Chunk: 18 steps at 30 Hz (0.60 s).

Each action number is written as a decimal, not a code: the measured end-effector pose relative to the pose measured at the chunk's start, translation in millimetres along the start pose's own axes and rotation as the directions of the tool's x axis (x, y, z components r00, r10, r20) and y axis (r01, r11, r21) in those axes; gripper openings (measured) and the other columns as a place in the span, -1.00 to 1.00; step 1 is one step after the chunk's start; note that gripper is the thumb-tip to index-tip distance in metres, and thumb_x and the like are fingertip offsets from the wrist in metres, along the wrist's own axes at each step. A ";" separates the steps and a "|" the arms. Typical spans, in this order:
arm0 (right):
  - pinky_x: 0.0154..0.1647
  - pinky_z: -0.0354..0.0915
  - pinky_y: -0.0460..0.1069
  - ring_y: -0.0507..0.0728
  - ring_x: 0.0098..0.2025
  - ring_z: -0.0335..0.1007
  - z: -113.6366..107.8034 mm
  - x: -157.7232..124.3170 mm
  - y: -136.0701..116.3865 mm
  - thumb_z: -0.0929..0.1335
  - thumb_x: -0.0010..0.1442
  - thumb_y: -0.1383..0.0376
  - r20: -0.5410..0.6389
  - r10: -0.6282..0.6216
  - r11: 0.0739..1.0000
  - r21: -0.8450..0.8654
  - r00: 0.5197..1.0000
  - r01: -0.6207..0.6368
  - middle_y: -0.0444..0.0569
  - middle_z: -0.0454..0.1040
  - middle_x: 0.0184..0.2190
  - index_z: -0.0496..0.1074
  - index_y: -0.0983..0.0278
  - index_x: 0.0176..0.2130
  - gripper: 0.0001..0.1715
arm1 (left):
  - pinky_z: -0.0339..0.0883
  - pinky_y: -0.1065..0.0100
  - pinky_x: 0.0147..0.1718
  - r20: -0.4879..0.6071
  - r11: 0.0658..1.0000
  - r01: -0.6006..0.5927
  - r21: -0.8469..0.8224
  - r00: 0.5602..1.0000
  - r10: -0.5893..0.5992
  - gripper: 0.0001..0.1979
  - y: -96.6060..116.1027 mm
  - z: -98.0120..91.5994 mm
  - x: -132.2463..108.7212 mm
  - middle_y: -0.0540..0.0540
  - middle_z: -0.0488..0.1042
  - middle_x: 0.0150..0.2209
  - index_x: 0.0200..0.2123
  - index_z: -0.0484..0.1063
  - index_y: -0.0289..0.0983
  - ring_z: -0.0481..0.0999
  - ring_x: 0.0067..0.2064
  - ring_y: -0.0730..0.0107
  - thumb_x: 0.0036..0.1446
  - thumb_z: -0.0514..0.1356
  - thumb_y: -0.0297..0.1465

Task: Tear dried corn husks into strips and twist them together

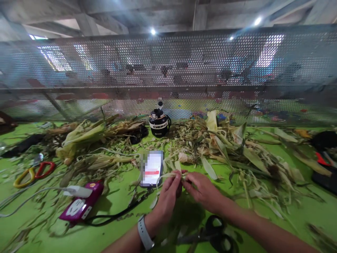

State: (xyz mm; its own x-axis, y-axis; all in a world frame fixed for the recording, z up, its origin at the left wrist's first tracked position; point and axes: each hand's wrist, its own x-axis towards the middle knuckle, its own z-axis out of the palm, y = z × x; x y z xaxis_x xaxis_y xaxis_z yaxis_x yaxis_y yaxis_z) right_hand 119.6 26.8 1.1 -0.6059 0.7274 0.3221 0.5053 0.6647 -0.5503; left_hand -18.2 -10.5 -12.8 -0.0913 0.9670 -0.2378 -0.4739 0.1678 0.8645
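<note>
My left hand (pixel 170 191), with a watch strap on its wrist, pinches pale strips of corn husk (pixel 168 173) between thumb and fingers. Close against it, my right hand (pixel 198 188) is closed with its fingertips on the same husk pieces. The strips stick out above and to the left of my fingers; the exact grip is partly hidden. Just beyond my left hand lies a phone (pixel 152 168) with a lit screen. Black-handled scissors (pixel 210 236) rest on the green table (pixel 118 232) below my forearms.
Heaps of corn husks lie left (pixel 84 138) and right (pixel 226 140). A black bottle (pixel 158 123) stands at the back before a perforated metal screen (pixel 184 63). Left are a purple power strip (pixel 84 203) with a charger, cables, and red-and-yellow-handled scissors (pixel 34 174). People sit beyond the screen.
</note>
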 end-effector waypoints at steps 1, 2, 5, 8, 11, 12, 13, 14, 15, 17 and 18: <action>-0.37 0.18 -0.05 0.07 -0.40 0.26 -0.5 0.5 -1.0 0.14 0.32 0.18 0.013 0.022 0.998 0.053 1.000 -0.023 -0.06 0.37 -0.47 0.27 0.27 -0.43 -0.65 | 0.28 0.43 -0.28 0.013 1.000 -0.020 0.015 1.000 0.020 -0.68 1.2 0.5 0.1 -0.07 0.49 -0.29 -0.31 0.51 -0.24 0.41 -0.25 0.38 -0.11 0.32 -0.16; -0.40 0.17 -0.06 0.05 -0.43 0.24 -1.5 0.8 -2.2 0.14 0.32 0.19 0.020 0.047 0.994 0.094 0.999 -0.049 -0.08 0.35 -0.49 0.25 0.27 -0.46 -0.63 | 0.27 0.45 -0.31 0.022 0.999 -0.042 0.031 0.999 0.041 -0.70 2.2 0.7 0.5 -0.05 0.47 -0.34 -0.36 0.50 -0.25 0.39 -0.29 0.42 -0.11 0.33 -0.17; -0.45 0.12 -0.08 0.03 -0.47 0.19 -6.0 1.3 -4.2 0.14 0.30 0.20 0.036 0.099 0.986 0.128 0.994 -0.103 -0.12 0.29 -0.54 0.20 0.26 -0.49 -0.64 | 0.16 0.52 -0.48 0.034 0.997 -0.059 0.045 0.998 0.058 -0.71 3.1 0.5 2.3 0.04 0.36 -0.49 -0.46 0.45 -0.28 0.27 -0.47 0.55 -0.10 0.33 -0.17; -0.46 0.09 -0.08 0.02 -0.48 0.15 -7.5 1.5 -2.0 0.14 0.29 0.22 0.061 0.076 0.993 0.088 0.995 -0.081 -0.14 0.24 -0.55 0.17 0.26 -0.50 -0.66 | -0.02 0.54 -0.61 0.021 1.000 -0.004 -0.018 1.000 0.004 -0.68 1.5 0.4 3.4 0.12 0.20 -0.59 -0.49 0.37 -0.29 0.10 -0.57 0.62 -0.12 0.34 -0.16; -0.47 0.07 -0.08 0.02 -0.49 0.13 -5.4 1.9 2.3 0.14 0.29 0.23 0.094 0.052 0.995 0.086 0.994 -0.060 -0.15 0.22 -0.55 0.15 0.26 -0.51 -0.66 | -0.05 0.55 -0.62 0.003 0.991 0.060 -0.119 0.998 -0.060 -0.65 -0.3 0.8 3.4 0.13 0.18 -0.58 -0.48 0.32 -0.29 0.08 -0.57 0.64 -0.18 0.37 -0.19; -0.48 0.07 -0.08 0.02 -0.49 0.12 -4.5 2.1 3.6 0.14 0.28 0.23 0.108 0.049 0.993 0.100 0.993 -0.060 -0.15 0.21 -0.55 0.15 0.26 -0.50 -0.67 | -0.03 0.55 -0.61 0.000 0.986 0.073 -0.148 0.997 -0.074 -0.64 -0.4 0.8 3.6 0.12 0.20 -0.57 -0.46 0.32 -0.29 0.10 -0.57 0.64 -0.19 0.38 -0.21; -0.49 0.06 -0.08 0.02 -0.50 0.12 -3.9 2.4 4.6 0.14 0.28 0.22 0.123 0.054 0.990 0.120 0.991 -0.069 -0.15 0.21 -0.56 0.15 0.26 -0.51 -0.66 | -0.01 0.55 -0.60 0.002 0.982 0.082 -0.173 0.997 -0.083 -0.64 -0.2 0.6 4.2 0.11 0.21 -0.56 -0.46 0.32 -0.29 0.12 -0.56 0.64 -0.19 0.39 -0.23; -0.50 0.05 -0.08 0.01 -0.51 0.11 -3.6 2.7 5.5 0.14 0.27 0.21 0.136 0.066 0.985 0.150 0.989 -0.086 -0.16 0.20 -0.57 0.15 0.26 -0.51 -0.66 | -0.01 0.55 -0.60 0.010 0.978 0.094 -0.188 0.996 -0.094 -0.65 0.4 0.2 5.2 0.11 0.22 -0.56 -0.46 0.31 -0.29 0.12 -0.56 0.64 -0.19 0.39 -0.24; -0.51 0.05 -0.08 0.01 -0.51 0.10 -3.5 3.1 6.2 0.15 0.27 0.19 0.145 0.085 0.975 0.190 0.986 -0.113 -0.17 0.19 -0.58 0.15 0.26 -0.52 -0.65 | -0.02 0.55 -0.61 0.024 0.975 0.108 -0.194 0.994 -0.106 -0.66 1.3 -0.4 6.5 0.12 0.20 -0.58 -0.46 0.31 -0.29 0.10 -0.58 0.64 -0.17 0.38 -0.24; -0.51 0.06 -0.09 0.01 -0.51 0.11 -3.9 3.8 7.3 0.16 0.26 0.15 0.154 0.137 0.942 0.285 0.979 -0.177 -0.17 0.19 -0.59 0.17 0.26 -0.52 -0.63 | -0.10 0.54 -0.64 0.074 0.977 0.134 -0.168 0.990 -0.123 -0.68 3.7 -1.9 9.6 0.16 0.11 -0.65 -0.48 0.30 -0.29 0.00 -0.62 0.64 -0.09 0.32 -0.20; -0.50 0.08 -0.10 0.01 -0.51 0.12 -4.1 4.2 7.8 0.16 0.26 0.13 0.155 0.160 0.922 0.329 0.975 -0.204 -0.17 0.20 -0.58 0.19 0.26 -0.51 -0.62 | -0.13 0.52 -0.66 0.108 0.980 0.142 -0.140 0.986 -0.128 -0.69 4.9 -2.7 11.0 0.17 0.07 -0.68 -0.48 0.31 -0.28 -0.04 -0.64 0.63 -0.04 0.28 -0.17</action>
State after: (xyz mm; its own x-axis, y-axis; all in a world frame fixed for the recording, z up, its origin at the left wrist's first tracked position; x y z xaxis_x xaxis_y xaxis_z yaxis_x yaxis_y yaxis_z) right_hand 123.6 35.7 1.3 -0.6049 0.7892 0.1062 0.3876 0.4083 -0.8265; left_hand -24.0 0.5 -12.3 0.0648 0.9526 -0.2972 -0.5997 0.2752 0.7514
